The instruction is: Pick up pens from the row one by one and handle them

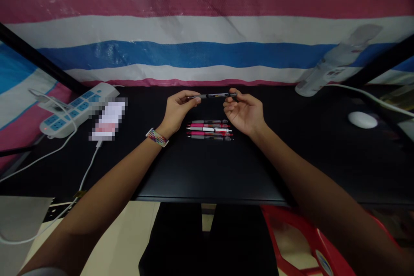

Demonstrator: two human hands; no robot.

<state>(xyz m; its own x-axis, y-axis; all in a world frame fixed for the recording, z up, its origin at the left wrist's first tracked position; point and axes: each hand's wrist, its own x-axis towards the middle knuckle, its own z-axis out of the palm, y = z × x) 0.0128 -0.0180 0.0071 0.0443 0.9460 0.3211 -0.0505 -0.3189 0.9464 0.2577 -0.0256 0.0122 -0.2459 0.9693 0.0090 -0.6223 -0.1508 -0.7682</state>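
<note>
A dark pen with a grey grip lies level between my two hands, beyond a small row of pens. My left hand pinches its left end between thumb and fingers. At the other end, my right hand grips the pen with thumb and fingertips, palm turned partly up. Below it on the desk, several pens lie side by side, some with pink or red parts, one white, others dark and clear. A woven colourful band circles my left wrist.
The black desk holds a white power strip and a blurred-out phone with a cable at left. On the right are a white mouse and a tall pale bottle. A red stool stands below.
</note>
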